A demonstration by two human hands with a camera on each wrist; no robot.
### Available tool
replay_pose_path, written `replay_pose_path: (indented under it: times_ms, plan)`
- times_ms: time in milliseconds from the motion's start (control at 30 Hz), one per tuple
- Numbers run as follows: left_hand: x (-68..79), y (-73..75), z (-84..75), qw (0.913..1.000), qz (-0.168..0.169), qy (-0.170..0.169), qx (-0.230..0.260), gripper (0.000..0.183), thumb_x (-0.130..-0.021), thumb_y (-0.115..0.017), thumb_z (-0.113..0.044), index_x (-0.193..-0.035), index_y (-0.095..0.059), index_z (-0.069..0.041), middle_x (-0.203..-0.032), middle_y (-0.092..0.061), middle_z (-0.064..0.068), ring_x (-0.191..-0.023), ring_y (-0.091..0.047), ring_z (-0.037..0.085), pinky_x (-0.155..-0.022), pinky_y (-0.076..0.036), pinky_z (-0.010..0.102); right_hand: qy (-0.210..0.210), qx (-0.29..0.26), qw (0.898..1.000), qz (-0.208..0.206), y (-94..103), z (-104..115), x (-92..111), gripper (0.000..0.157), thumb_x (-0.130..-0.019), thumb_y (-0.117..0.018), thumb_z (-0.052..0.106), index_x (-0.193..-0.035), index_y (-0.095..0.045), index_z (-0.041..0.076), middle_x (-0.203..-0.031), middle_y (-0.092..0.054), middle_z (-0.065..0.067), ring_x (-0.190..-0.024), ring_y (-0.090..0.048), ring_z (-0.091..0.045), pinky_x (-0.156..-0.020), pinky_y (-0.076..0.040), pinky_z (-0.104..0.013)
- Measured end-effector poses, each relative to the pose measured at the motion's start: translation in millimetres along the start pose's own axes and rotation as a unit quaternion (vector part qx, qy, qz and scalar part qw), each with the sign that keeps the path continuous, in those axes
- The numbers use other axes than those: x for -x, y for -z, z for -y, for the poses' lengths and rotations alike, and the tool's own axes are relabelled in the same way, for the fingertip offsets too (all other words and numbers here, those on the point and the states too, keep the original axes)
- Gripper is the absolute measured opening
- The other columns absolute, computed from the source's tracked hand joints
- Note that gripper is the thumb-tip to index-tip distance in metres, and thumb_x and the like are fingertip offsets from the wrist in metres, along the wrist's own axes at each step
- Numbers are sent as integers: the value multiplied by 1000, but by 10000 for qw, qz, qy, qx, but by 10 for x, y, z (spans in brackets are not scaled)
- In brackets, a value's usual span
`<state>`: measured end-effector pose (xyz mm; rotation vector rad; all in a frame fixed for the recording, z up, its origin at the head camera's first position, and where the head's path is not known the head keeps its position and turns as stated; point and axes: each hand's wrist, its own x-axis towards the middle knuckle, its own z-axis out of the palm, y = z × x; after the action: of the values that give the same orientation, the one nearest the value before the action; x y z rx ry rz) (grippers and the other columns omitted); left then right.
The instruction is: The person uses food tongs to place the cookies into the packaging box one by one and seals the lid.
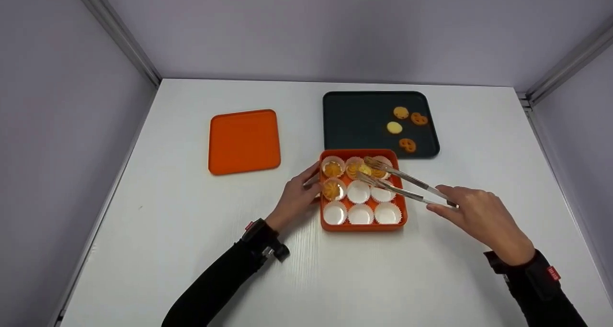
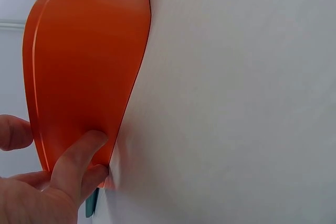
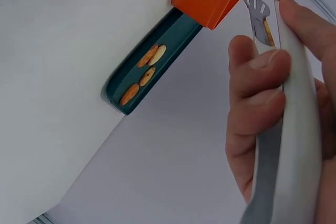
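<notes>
An orange box [image 1: 364,227] holds rows of white paper cups [image 1: 360,215]; several of these, along the far row and at the left of the middle row, contain golden cookies [image 1: 331,190]. My left hand [image 1: 295,198] holds the box by its left side, fingers against the outer wall in the left wrist view and one digit at the rim. In my right hand [image 1: 479,217] are metal tongs [image 1: 415,181] with pale handles, gripped between thumb and fingers. Their slotted tips reach over the far cups, with a small yellow cookie [image 1: 365,169] between them.
Behind the box lies a dark green tray [image 1: 357,118] with two pretzel-shaped cookies [image 1: 407,145] and two round cookies [image 1: 394,128] on its right half. A flat orange tray [image 1: 244,142] rests to the left. Grey panels enclose the white table [image 1: 158,212].
</notes>
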<state>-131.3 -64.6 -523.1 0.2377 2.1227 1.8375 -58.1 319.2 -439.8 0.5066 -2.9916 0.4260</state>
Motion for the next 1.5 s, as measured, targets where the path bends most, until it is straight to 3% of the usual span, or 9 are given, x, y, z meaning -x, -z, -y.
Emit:
replay_pose_path:
  times_ms: [267, 833, 1000, 1267, 1500]
  plan:
    - [13, 10, -26, 9998, 43, -93, -149, 64, -101, -55, -12, -162, -37, -15, -161, -43, 10, -133, -58, 30, -92, -59, 36, 197, 32, 9991, 385, 53, 10, -21, 49, -85, -86, 37, -118, -78, 2, -79, -73, -1, -63, -57, -10, -59, -55, -37]
    - [2, 10, 6, 9997, 16, -114, -235, 64, -101, -56, -11, -162, -38, -16, -161, -44, 9, -133, -58, 29, -95, -58, 35, 98, 37, 9957, 917, 37, 57, -49, 47, -87, -84, 39, -118, -78, 4, -84, -76, -2, -67, -60, -10, -69, -60, -47]
    - [2, 8, 4, 9997, 1, -66, -224, 64, -101, -56, -12, -162, -38, -18, -161, -45, 7, -132, -58, 28, -93, -59, 35, 84, 89, 9954, 946, 34, 64, -55, 47, -87, -84, 36, -119, -77, 3, -82, -74, -1, -66, -58, -10, -69, -59, -47]
    - [-7, 5, 5, 9994, -7, -107, -336, 62, -103, -56, -15, -162, -38, -17, -160, -46, 8, -136, -55, 27, -100, -56, 37, 73, 96, 9953, 960, 15, 78, -78, 46, -85, -86, 34, -119, -77, 3, -76, -71, 3, -61, -52, -9, -61, -51, -35]
    - [-4, 16, 2, 9986, -77, -162, -502, 61, -104, -59, -17, -161, -39, -16, -158, -48, 7, -138, -53, 26, -102, -54, 35, 36, -42, 9963, 862, 28, 49, -76, 47, -86, -85, 34, -120, -77, 2, -82, -74, -1, -64, -56, -9, -63, -55, -36]
